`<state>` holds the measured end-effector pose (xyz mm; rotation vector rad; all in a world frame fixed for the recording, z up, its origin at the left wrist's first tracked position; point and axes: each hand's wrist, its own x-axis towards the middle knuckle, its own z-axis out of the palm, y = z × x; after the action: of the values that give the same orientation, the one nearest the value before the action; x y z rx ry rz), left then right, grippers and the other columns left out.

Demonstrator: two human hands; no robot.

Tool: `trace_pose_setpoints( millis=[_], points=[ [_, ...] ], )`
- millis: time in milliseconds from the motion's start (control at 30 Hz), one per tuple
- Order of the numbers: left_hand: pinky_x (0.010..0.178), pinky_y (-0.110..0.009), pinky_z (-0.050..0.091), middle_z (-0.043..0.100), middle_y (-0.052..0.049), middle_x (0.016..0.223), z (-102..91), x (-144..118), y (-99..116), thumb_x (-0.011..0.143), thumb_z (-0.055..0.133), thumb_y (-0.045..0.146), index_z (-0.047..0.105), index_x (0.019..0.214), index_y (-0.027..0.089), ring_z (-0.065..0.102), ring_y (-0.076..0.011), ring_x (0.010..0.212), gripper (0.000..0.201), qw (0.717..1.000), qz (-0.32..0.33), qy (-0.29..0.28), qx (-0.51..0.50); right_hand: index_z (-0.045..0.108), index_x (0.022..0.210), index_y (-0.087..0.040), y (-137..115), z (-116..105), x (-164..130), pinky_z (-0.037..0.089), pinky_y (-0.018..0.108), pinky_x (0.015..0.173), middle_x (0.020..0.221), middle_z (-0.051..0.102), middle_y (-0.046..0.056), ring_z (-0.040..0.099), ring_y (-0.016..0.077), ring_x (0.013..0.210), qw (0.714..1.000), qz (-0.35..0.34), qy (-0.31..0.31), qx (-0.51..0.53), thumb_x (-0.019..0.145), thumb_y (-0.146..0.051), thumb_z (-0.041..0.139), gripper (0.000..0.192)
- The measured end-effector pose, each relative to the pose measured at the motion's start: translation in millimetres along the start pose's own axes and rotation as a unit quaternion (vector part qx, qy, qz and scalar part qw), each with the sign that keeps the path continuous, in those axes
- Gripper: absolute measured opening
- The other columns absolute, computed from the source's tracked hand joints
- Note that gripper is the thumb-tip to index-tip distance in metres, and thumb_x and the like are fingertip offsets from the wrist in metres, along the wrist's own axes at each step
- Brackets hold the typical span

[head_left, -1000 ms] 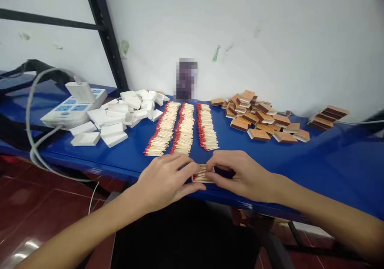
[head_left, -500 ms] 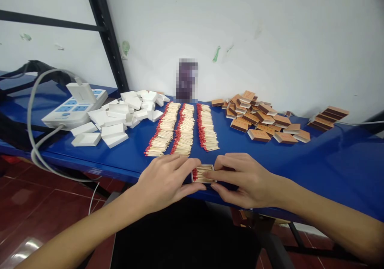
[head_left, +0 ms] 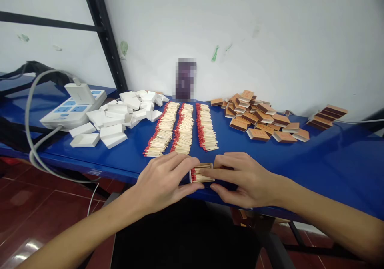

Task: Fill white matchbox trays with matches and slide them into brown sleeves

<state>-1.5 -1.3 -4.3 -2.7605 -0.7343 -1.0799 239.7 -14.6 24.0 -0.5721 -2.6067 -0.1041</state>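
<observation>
Near the table's front edge, a small white matchbox tray (head_left: pixel 205 164) lies between my hands, filled with red-headed matches (head_left: pixel 197 177). My left hand (head_left: pixel 165 181) is closed on the tray's left end, thumb on the near side and fingers on the far side. My right hand (head_left: pixel 250 179) closes around the right end, its index finger stretched over the matches inside. Just beyond the hands are three rows of loose matches: a left row (head_left: pixel 162 131), a middle row (head_left: pixel 183 129) and a right row (head_left: pixel 207 129), their heads pointing left.
White empty trays (head_left: pixel 115 115) are heaped at the left, beside a power strip (head_left: pixel 70 109) with a plugged-in adapter and cable. Orange-brown matchbox sleeves (head_left: pixel 258 115) form a pile at the right, with a smaller stack (head_left: pixel 327 117) farther right. A pixelated dark object (head_left: pixel 185 81) leans on the wall.
The view has shifted slightly. Both hands keep their places on the tray, and the matches inside lie a little differently under the right index finger.
</observation>
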Motion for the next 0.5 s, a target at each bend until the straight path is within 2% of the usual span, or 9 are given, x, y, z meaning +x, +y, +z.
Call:
trace_pose_setpoints(
  millis=[100,200,333,500],
  points=[
    [0.073,-0.030,0.054,0.069,-0.005,0.101,0.4,0.0,-0.3,0.092,0.061,0.045,0.052,0.112,0.017,0.067,-0.0198,0.088,0.035,1.000,0.005,0.002,0.004,0.066,0.110,-0.014,2.9,-1.0,-0.9,0.038,0.026,0.056,0.076,0.058,0.002,0.049,0.0120,0.060,0.999,0.032,0.029,-0.009,0.092,-0.021,0.052,0.024],
    [0.073,-0.030,0.054,0.069,-0.004,0.101,0.9,0.2,-0.4,0.092,0.062,0.044,0.053,0.112,0.018,0.067,-0.0195,0.087,0.035,1.000,0.008,0.006,0.006,0.069,0.107,-0.014,11.0,-1.2,-3.0,0.037,0.025,0.054,0.079,0.061,0.004,0.053,0.0116,0.061,0.986,0.131,0.053,-0.083,0.093,-0.021,0.051,0.023],
    [0.073,-0.031,0.054,0.068,-0.004,0.101,0.8,0.7,0.0,0.092,0.062,0.045,0.053,0.112,0.018,0.067,-0.0193,0.087,0.034,1.000,0.005,-0.005,0.012,0.072,0.099,-0.018,24.2,0.1,-6.8,0.035,0.025,0.050,0.081,0.063,0.003,0.054,0.0118,0.058,0.962,0.219,0.006,-0.165,0.092,-0.025,0.054,0.020],
    [0.072,-0.032,0.053,0.068,-0.003,0.099,-0.2,2.6,1.0,0.094,0.058,0.047,0.053,0.112,0.017,0.066,-0.0196,0.086,0.035,0.999,-0.003,-0.030,0.016,0.071,0.105,-0.021,28.0,0.8,-8.6,0.037,0.025,0.054,0.085,0.064,0.002,0.059,0.0136,0.065,0.954,0.261,-0.056,-0.140,0.093,-0.026,0.053,0.022]
  ],
)
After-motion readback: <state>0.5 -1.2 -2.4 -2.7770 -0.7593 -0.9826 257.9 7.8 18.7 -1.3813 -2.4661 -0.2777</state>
